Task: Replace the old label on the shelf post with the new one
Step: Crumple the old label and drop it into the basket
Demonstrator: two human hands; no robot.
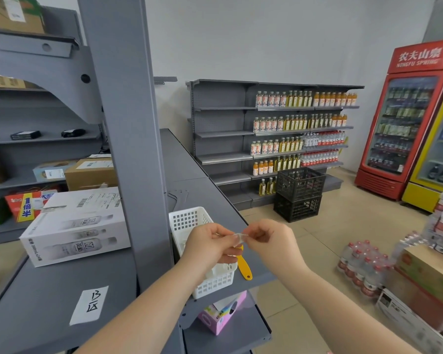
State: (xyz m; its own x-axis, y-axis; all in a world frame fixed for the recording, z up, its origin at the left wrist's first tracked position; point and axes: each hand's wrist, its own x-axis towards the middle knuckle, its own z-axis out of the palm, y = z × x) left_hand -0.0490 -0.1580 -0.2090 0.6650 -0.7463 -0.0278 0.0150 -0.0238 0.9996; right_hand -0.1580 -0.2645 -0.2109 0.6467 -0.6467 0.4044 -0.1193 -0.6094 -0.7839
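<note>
— Nearest the lens, what fills the bottom of the view?

— Two bare forearms, rising from six o'clock toward the middle. Behind them, the biggest thing close by is the tall grey metal shelf post, running from twelve o'clock down to about seven. I cannot make out a label on the face it shows.

— And beside it?

— At nine o'clock of the post a grey metal shelf carries a white cardboard carton printed with bottles. At seven o'clock on that shelf lies a white paper label with handwritten characters, flat and apart from the carton.

— What's under the hands?

— A white plastic lattice basket on the grey shelf right of the post. Just beside it, at its four o'clock, a yellow plastic handle pokes out; the tool's head is hidden.

— The hands themselves?

— Left hand and right hand meet at the centre, above the basket. Both are closed narrow, thumb and fingertips pinching a small clear strip, likely tape, stretched between them. I cannot tell what it is for certain.
</note>
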